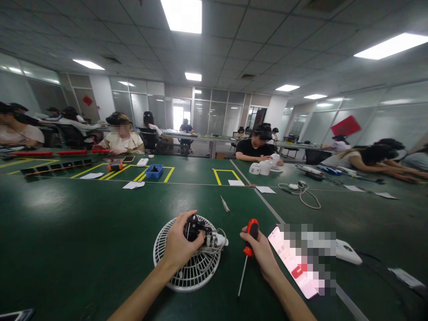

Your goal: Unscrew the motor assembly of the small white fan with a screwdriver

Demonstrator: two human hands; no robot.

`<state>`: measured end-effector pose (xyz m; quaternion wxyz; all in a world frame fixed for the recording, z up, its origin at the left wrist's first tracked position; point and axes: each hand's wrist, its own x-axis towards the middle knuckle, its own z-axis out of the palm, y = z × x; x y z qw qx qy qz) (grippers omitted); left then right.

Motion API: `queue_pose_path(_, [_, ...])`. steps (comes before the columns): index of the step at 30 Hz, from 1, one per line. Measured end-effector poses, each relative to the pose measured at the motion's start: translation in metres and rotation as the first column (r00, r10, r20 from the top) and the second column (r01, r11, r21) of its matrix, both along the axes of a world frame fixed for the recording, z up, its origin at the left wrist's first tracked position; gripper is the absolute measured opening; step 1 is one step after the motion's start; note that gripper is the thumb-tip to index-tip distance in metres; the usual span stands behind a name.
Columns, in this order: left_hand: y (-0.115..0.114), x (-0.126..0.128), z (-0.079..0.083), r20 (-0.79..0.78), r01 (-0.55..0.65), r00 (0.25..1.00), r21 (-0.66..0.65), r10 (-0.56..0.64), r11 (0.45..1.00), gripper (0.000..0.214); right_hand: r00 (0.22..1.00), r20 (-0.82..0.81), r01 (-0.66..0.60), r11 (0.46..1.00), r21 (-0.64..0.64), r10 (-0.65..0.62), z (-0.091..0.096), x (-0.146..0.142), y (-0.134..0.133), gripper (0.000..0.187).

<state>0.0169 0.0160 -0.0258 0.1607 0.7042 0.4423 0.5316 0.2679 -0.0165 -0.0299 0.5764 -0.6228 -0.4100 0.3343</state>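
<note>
My left hand (180, 243) is closed around a small black fan motor (195, 228) that rests on a round white fan grille (190, 267) lying flat on the green table. White wires (219, 240) trail from the motor to the right. My right hand (262, 252) grips a screwdriver (249, 245) by its red and black handle, the metal shaft pointing down and toward me, its tip near the table. The two hands are a short distance apart.
A phone (290, 263) with a lit screen lies right of my right hand, beside a white device (347, 252). A small metal tool (224, 203) lies beyond the grille. Farther off are a blue tray (154, 171), a white cable (304, 194), paper slips and several seated people.
</note>
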Motion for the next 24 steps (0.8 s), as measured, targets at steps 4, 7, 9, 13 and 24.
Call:
queue_pose_path(4, [-0.0009, -0.0001, 0.0011, -0.008, 0.008, 1.000, -0.002, -0.008, 1.000, 0.048, 0.930, 0.358, -0.044, 0.993, -0.110, 0.081, 0.0009, -0.0026, -0.0026, 0.016])
queue_pose_path(7, [-0.0011, -0.0003, 0.0018, -0.012, 0.009, 1.000, -0.005, -0.009, 1.000, 0.047, 0.808, 0.561, -0.048, 0.969, -0.243, 0.180, -0.0015, -0.0025, -0.0052, 0.022])
queue_pose_path(9, [-0.0011, -0.0004, 0.0017, -0.016, 0.010, 1.000, -0.003, -0.010, 1.000, 0.047, 0.718, 0.659, -0.038, 0.957, -0.286, 0.225, -0.0038, -0.0012, -0.0059, 0.037])
queue_pose_path(13, [-0.0009, -0.0004, 0.0009, -0.025, 0.012, 1.000, 0.014, -0.012, 1.000, 0.047, 0.604, 0.756, 0.013, 0.946, -0.324, 0.251, -0.0056, 0.0000, -0.0056, 0.050])
queue_pose_path(24, [0.0001, -0.0005, -0.0003, -0.015, 0.015, 1.000, 0.018, -0.014, 1.000, 0.048, 0.542, 0.817, 0.078, 0.957, -0.280, 0.195, 0.0000, 0.0021, -0.0031, 0.032])
